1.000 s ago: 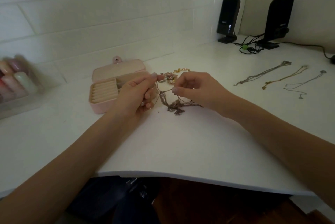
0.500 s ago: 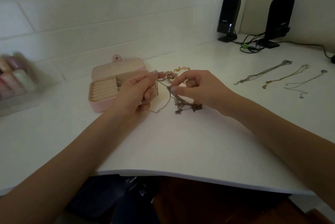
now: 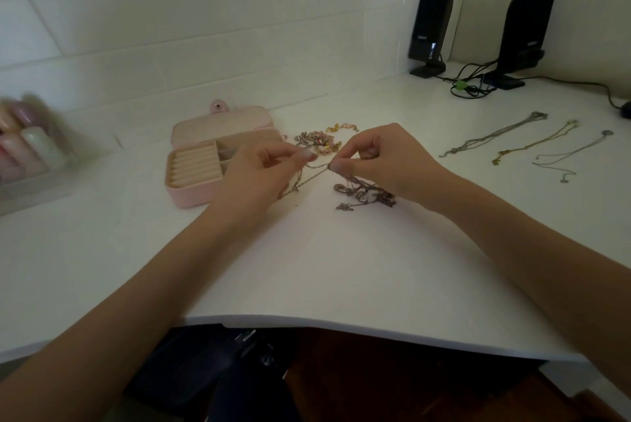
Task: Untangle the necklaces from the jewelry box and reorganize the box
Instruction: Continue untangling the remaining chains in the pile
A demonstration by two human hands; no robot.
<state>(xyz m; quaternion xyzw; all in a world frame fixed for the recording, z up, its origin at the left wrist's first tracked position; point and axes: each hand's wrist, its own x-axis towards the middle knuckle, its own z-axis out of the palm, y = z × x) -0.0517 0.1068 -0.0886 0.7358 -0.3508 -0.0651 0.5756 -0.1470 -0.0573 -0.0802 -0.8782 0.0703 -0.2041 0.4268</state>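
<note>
Two hands meet over the white tabletop, just right of the open pink jewelry box. The left hand and right hand each pinch one chain; its tangle lies partly hidden under the right hand. Three necklaces lie well apart.

Domestic setting, most likely a bedroom or home desk corner. Smooth white desk with a curved near edge, set against a white wall of large rectangular tiles. Far right: two black upright desktop speakers with tangled black cables. Far left: a clear tray of pastel bottles (blurred, possibly nail polish). Centre left: small pink padded jewelry box, lid open. Dark wooden floor shows below the desk.
</note>
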